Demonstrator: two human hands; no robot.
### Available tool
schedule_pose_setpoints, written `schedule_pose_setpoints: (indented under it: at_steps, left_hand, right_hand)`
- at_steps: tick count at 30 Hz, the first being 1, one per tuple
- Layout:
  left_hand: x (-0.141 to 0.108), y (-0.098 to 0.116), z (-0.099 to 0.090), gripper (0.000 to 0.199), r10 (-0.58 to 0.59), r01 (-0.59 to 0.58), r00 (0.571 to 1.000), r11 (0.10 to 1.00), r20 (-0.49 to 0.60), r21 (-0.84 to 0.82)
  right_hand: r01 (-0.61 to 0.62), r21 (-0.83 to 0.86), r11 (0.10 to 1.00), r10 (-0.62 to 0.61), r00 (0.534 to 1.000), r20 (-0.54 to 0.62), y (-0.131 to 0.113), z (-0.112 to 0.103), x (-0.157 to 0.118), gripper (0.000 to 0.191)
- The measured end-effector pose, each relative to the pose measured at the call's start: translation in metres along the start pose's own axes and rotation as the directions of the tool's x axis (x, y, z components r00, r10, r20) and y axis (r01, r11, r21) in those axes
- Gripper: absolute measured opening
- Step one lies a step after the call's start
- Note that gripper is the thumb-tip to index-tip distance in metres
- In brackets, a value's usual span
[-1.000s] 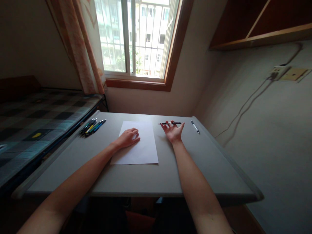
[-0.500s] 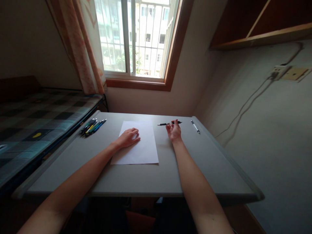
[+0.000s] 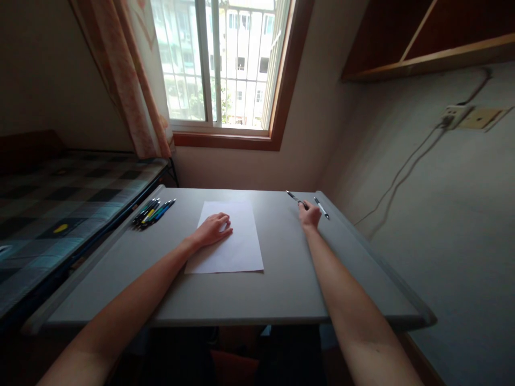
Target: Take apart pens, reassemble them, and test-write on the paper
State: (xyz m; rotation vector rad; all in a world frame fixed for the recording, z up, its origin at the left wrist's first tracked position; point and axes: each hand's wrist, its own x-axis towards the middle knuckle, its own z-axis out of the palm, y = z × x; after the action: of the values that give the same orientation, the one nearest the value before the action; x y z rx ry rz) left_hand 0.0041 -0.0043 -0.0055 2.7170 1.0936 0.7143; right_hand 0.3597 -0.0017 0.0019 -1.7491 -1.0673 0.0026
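A white sheet of paper [image 3: 237, 252] lies on the grey table [image 3: 281, 295]. My left hand [image 3: 213, 229] rests on its upper part with the fingers somewhat apart. To the right of the sheet, my right hand [image 3: 310, 214] is closed on a dark pen [image 3: 296, 199], whose end points up and to the left. Just beyond that hand, a white and black pen [image 3: 321, 208] lies near the table's right edge. Several pens [image 3: 153, 213] are in a pile at the table's far left.
A bed [image 3: 80, 203] with a checked cover stands left of the table. Behind the table are a window [image 3: 225, 69] and a curtain [image 3: 137, 91]. On the right wall are a shelf [image 3: 430, 61] and a socket [image 3: 454, 113] with a hanging cable.
My right hand has moved right, toward the lying pen, and the pen it holds has turned so that it slants. My left hand stays on the paper. The view has shifted slightly.
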Motion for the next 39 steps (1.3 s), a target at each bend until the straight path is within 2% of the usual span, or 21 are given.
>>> schedule_pose_setpoints:
  at_steps: [2,4,7,13,19,27,39]
  left_hand:
    - [0.000,0.001,0.000,0.020,-0.001,0.001,1.000,1.000,0.004,0.002]
    - [0.000,0.003,-0.001,0.019,-0.003,0.003,1.000,1.000,0.006,0.002]
    - [0.000,0.004,-0.002,0.020,-0.001,0.001,1.000,1.000,0.007,0.002]
    - [-0.001,0.004,-0.001,0.020,-0.002,0.002,1.000,1.000,0.001,0.004]
    - [-0.001,0.003,0.000,0.018,0.007,-0.007,1.000,1.000,-0.007,-0.003]
    - [-0.001,0.005,-0.003,0.020,0.008,-0.008,1.000,1.000,0.007,0.014]
    - [-0.001,0.004,-0.001,0.019,-0.004,0.004,1.000,1.000,-0.001,-0.014]
  right_hand:
    - [0.000,-0.241,0.970,-0.010,0.999,-0.043,0.014,-0.018,0.009,0.031]
    - [0.046,-0.387,0.921,-0.067,0.997,-0.040,0.024,-0.033,0.016,0.031]
    - [0.038,-0.514,0.857,-0.095,0.992,-0.086,0.032,-0.046,0.020,0.029]
    - [0.014,-0.678,0.735,-0.034,0.999,-0.015,0.039,-0.051,0.025,0.029]
    - [0.064,-0.740,0.670,-0.069,0.997,0.024,0.047,-0.046,0.032,0.027]
    - [-0.024,-0.697,0.716,0.029,1.000,-0.004,0.054,-0.038,0.041,0.023]
    - [0.020,-0.695,0.719,-0.013,1.000,0.015,0.052,-0.044,0.032,0.027]
